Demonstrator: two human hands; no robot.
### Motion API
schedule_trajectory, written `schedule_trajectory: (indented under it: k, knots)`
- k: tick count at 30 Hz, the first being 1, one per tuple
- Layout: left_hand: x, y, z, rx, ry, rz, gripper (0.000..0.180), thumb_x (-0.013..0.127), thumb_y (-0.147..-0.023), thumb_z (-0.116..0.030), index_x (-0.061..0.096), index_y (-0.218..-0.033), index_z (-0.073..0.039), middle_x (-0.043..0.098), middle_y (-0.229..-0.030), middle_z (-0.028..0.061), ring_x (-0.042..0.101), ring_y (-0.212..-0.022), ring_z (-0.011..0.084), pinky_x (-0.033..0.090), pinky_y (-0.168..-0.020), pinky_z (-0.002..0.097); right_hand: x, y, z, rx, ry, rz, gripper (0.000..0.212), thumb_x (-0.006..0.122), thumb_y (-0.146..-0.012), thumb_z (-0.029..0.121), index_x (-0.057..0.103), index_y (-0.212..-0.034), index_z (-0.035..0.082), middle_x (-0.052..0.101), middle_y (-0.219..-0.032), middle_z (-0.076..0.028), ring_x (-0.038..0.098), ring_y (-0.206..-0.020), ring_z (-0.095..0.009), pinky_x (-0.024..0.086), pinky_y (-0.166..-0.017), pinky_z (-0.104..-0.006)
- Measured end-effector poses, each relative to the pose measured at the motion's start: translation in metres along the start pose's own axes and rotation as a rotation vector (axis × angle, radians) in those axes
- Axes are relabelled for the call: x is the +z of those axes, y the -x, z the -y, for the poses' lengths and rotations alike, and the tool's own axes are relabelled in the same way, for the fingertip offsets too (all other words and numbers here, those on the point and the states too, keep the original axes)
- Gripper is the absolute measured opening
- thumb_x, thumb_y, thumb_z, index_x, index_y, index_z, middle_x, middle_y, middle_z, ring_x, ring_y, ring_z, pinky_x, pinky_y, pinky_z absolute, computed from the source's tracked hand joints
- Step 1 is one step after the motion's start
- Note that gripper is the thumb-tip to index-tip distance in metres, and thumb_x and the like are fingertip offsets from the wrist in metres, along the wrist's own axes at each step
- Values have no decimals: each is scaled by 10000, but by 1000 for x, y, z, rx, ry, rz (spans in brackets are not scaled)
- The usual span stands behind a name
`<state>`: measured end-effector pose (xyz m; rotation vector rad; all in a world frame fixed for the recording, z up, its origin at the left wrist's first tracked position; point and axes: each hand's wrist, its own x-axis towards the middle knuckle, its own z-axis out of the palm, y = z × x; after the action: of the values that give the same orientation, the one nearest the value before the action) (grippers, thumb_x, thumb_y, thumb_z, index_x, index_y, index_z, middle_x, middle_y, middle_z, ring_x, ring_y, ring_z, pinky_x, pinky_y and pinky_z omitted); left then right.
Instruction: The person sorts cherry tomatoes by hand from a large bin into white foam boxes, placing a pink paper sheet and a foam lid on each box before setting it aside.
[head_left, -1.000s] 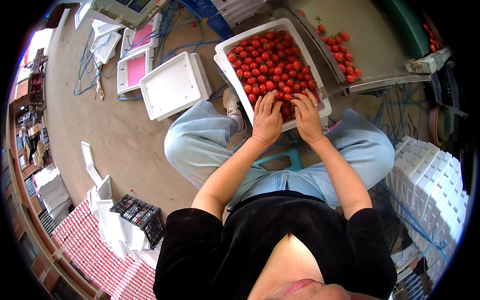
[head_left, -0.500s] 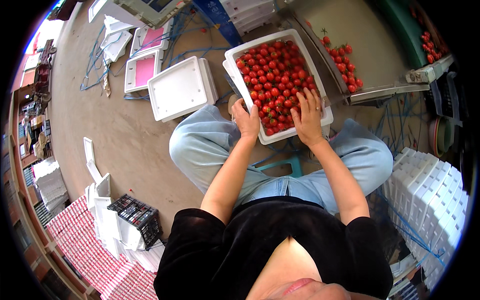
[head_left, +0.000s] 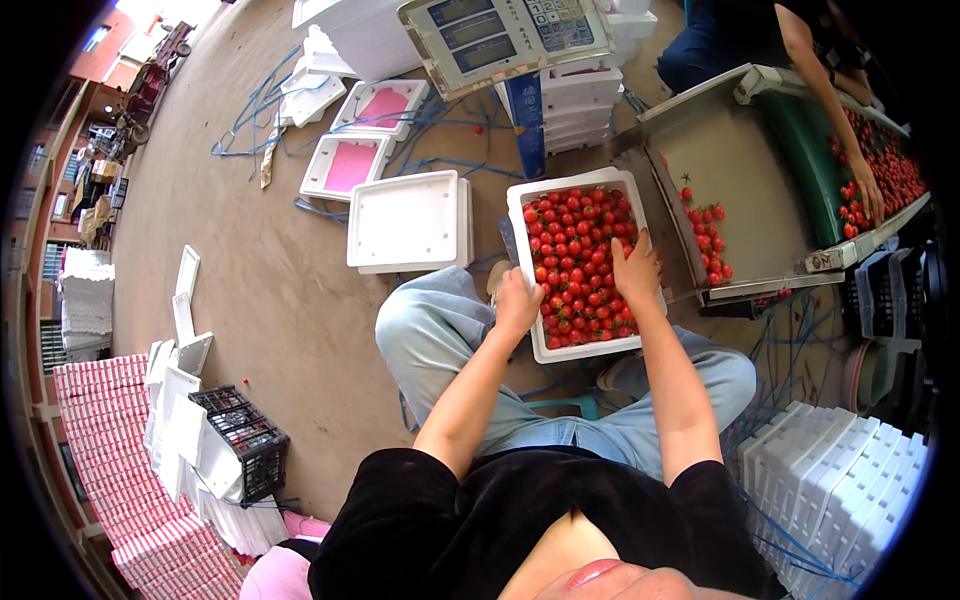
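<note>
A white foam box full of small red tomatoes is between my knees. My left hand grips its left rim, with the thumb side against the tomatoes and most fingers hidden outside the wall. On the opposite side my right hand grips the right rim, its thumb inside over the tomatoes and its other fingers folded over the edge. Right of the box is a sorting tray with a few tomatoes along its near-left edge.
A scale display stands beyond the box. White foam lids lie to the left among blue straps. A co-worker's hand reaches over tomatoes behind a green roller. Stacked white foam trays are at lower right, a black crate at lower left.
My right hand has moved off the tomatoes onto the right rim. The box is turned straighter. The view has shifted, bringing a co-worker's arm into sight at upper right.
</note>
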<state>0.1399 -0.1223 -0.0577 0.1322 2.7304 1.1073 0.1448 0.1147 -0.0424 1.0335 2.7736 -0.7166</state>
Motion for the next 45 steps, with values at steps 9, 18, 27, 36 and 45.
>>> schedule_trajectory:
  k: [9, 18, 27, 36, 45]
  knots:
    - [-152, 17, -26, 389, -241, -227, 423, 699, -890, -231, 599, -1234, -7, 642, -1140, 196, 591, -1084, 377, 458, -968, 461, 20, 82, -23, -483, 255, -251, 769, 586, -913, 569, 347, -1539, 191, 188, -1603, -264, 213, -1460, -463, 156, -1155, -648]
    - [-182, 52, 12, 263, -110, -469, 322, 652, -901, -279, 675, -1080, -12, 655, -1050, 170, 627, -989, 361, 495, -879, 432, 26, 19, 23, -543, 151, -225, 777, 571, -905, 597, 387, -1513, 149, 224, -1596, -238, 197, -1475, -434, 130, -1202, -585]
    - [-180, 36, 7, 166, -236, -409, 315, 617, -904, -311, 701, -1024, -32, 669, -1049, 163, 650, -959, 363, 515, -854, 430, 32, 35, 11, -741, 185, -178, 528, 535, -976, 463, 480, -1462, 263, 275, -1615, -75, 292, -1458, -320, 171, -1191, -570]
    - [-178, 38, 2, 166, -212, -404, 333, 589, -892, -322, 698, -1025, -37, 671, -1051, 154, 630, -994, 363, 503, -884, 445, 10, 110, -45, -736, 143, -114, 536, 649, -916, 313, 514, -1411, 155, 371, -1547, -97, 299, -1441, -325, 213, -1188, -524]
    - [-176, 38, -6, 159, -226, -392, 331, 590, -892, -318, 700, -1031, -39, 677, -1074, 152, 635, -1001, 363, 508, -877, 444, 14, 112, -16, -813, -4, -147, 606, 729, -827, 338, 533, -1377, 178, 398, -1506, -93, 292, -1427, -344, 193, -1183, -576]
